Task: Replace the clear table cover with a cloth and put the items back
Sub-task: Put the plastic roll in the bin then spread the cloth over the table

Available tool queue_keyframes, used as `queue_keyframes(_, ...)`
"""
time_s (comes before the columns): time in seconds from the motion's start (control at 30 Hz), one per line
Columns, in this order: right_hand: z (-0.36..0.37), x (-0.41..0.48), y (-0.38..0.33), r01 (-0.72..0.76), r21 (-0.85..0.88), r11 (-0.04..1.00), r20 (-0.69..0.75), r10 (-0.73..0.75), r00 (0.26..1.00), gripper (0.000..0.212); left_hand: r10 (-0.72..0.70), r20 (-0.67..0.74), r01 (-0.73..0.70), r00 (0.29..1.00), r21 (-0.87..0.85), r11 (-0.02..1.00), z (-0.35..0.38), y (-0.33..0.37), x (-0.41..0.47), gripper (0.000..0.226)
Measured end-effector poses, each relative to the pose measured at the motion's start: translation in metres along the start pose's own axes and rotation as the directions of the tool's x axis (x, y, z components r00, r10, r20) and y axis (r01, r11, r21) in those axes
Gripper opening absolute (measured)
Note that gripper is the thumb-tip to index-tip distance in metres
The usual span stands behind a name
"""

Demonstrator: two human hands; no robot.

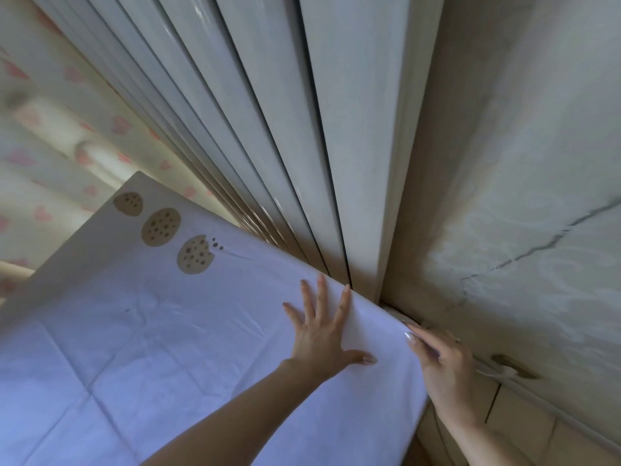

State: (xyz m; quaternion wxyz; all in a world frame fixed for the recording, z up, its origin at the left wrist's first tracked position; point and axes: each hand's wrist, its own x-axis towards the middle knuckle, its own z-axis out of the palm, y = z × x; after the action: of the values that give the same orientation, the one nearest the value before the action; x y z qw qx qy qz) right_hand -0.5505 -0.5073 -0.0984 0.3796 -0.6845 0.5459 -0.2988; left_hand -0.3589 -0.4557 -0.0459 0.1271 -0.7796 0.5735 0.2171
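Cloth point(168, 331) lies spread over the desk, which it hides. Left hand point(322, 334) rests flat near the far right corner, fingers spread. Right hand point(440, 361) is at the corner edge, fingers together (pinching or pushing, cannot tell). Cloth looks light, soft and crease-prone; take it by the hem.

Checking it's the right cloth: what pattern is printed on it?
White cloth with three brown cookie prints near one edge; head view.
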Motion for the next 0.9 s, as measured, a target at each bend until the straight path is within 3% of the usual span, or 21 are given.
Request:
queue_keyframes(0.17, -0.001, 0.002, -0.006, -0.018, 0.016, 1.0, 0.014, 0.018, 1.0, 0.011, -0.004, -0.012, 0.004, 1.0, 0.016, 1.0, -0.001, 0.001, 0.0, 0.11)
queue_keyframes(0.27, -0.001, 0.007, -0.015, -0.072, 0.061, 0.996, 0.048, 0.069, 0.996, 0.025, -0.011, -0.002, 0.011, 1.0, 0.036, 0.999, -0.002, 0.0, 0.002, 0.112)
queue_keyframes(0.33, 0.001, 0.006, -0.023, 0.008, -0.064, 0.998, 0.058, -0.004, 0.998, 0.037, -0.016, 0.012, 0.016, 1.0, 0.048, 0.999, -0.004, 0.0, 0.001, 0.114)
queue_keyframes(0.43, 0.007, -0.002, -0.038, 0.231, -0.325, 0.917, 0.154, -0.19, 0.97, 0.047, -0.024, 0.004, 0.023, 1.0, 0.072, 0.997, -0.004, -0.001, 0.0, 0.115)
queue_keyframes(0.5, 0.009, -0.003, -0.042, 0.271, -0.397, 0.877, 0.204, -0.204, 0.958, 0.051, -0.019, -0.021, 0.021, 1.0, 0.102, 0.995, -0.002, -0.003, -0.002, 0.116)
queue_keyframes(0.57, 0.004, 0.002, -0.039, 0.214, -0.496, 0.841, 0.191, -0.134, 0.972, 0.058, -0.018, -0.04, 0.021, 0.999, 0.096, 0.995, 0.0, -0.005, -0.003, 0.119)
queue_keyframes(0.63, -0.011, 0.015, -0.036, 0.079, -0.5, 0.862, 0.247, 0.055, 0.967, 0.058, -0.013, -0.045, 0.017, 0.999, 0.09, 0.996, 0.001, -0.005, -0.002, 0.12)
queue_keyframes(0.73, -0.03, 0.028, -0.02, -0.135, -0.342, 0.93, 0.439, 0.286, 0.852, 0.062, -0.007, -0.034, 0.01, 0.999, 0.08, 0.997, 0.001, -0.005, -0.001, 0.125)
queue_keyframes(0.83, -0.048, 0.026, -0.017, -0.101, -0.409, 0.907, 0.395, 0.276, 0.876, 0.084, -0.016, -0.017, 0.017, 1.0, 0.083, 0.996, -0.001, -0.003, 0.001, 0.127)
queue_keyframes(0.9, -0.051, 0.022, -0.017, -0.036, -0.431, 0.902, 0.303, 0.182, 0.936, 0.072, -0.021, -0.012, 0.022, 1.0, 0.089, 0.996, 0.0, -0.002, 0.001, 0.121)
